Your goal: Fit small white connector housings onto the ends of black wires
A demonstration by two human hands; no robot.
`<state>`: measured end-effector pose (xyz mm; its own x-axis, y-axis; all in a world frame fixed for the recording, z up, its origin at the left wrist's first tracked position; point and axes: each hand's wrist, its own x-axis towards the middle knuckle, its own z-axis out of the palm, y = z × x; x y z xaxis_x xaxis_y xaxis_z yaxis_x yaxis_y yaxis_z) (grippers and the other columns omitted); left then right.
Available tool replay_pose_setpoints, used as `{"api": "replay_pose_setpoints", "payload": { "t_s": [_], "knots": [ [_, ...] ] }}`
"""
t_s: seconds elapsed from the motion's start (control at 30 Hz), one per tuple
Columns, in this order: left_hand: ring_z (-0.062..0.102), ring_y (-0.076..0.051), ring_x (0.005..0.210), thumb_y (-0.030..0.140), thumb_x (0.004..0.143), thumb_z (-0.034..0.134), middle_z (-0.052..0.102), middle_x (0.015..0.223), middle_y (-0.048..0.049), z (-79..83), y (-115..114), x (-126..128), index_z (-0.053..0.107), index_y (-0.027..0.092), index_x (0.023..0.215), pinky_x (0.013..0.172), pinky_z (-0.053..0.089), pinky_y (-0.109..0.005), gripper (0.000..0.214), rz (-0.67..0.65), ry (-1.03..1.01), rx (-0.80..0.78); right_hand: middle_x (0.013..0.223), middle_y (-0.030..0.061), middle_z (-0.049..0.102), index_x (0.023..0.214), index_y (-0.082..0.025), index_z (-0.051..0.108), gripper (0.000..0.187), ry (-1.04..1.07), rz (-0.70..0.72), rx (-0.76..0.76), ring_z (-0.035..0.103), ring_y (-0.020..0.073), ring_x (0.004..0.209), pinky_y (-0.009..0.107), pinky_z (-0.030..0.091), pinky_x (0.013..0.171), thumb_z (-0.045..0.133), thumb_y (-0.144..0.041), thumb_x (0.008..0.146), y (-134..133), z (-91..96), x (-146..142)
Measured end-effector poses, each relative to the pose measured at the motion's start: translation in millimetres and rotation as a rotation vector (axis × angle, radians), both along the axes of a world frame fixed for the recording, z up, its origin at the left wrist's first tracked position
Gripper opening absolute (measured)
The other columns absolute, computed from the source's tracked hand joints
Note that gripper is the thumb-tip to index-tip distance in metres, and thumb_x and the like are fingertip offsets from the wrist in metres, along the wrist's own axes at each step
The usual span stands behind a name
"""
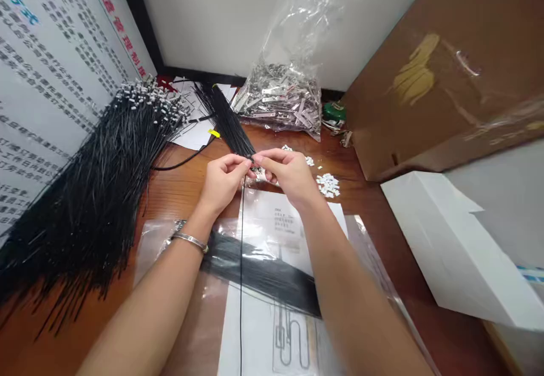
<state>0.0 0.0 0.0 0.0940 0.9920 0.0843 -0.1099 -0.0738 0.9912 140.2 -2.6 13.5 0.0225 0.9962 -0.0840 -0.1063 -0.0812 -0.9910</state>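
Observation:
My left hand and my right hand meet fingertip to fingertip above the wooden table. Both pinch the top end of a thin black wire that hangs straight down between my forearms. Something small and pale sits in the right hand's pinch; I cannot make it out. Just behind the fingers lies a short bundle of black wires. A scatter of small white pieces lies to the right of my right hand. A silver bracelet circles my left wrist.
A large fan of black wires with white tips covers the left side. A clear bag of metal strips stands at the back. A cardboard box and a white box fill the right. Bagged black wires lie on paper under my arms.

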Motion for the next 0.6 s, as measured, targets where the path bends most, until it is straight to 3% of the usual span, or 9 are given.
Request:
{"api": "replay_pose_setpoints", "payload": {
  "t_s": [0.3,0.6],
  "knots": [
    [0.051,-0.009,0.046,0.033,0.071,0.072,0.063,0.052,0.0005,1.3,-2.3,-2.2,0.063,0.015,0.063,0.051,0.041,-0.023,0.021,-0.076,0.024,-0.007,0.057,-0.0026,0.059,0.071,-0.015,0.072,0.021,-0.042,0.039,0.003,0.041,0.0059,0.048,0.025,0.033,0.049,0.078,-0.032,0.06,-1.5,3.8,2.9],
    [0.046,-0.007,0.043,0.037,0.074,0.069,0.069,0.06,-0.0043,6.2,-3.5,-3.4,0.07,0.013,0.073,0.046,0.036,-0.022,0.024,-0.189,-0.042,-0.093,0.058,-0.0039,0.056,0.075,-0.015,0.066,0.034,0.079,0.095,0.004,0.04,0.0044,0.045,0.022,0.028,0.044,0.081,-0.042,0.06,0.9,1.8,4.5]
  ]
}}
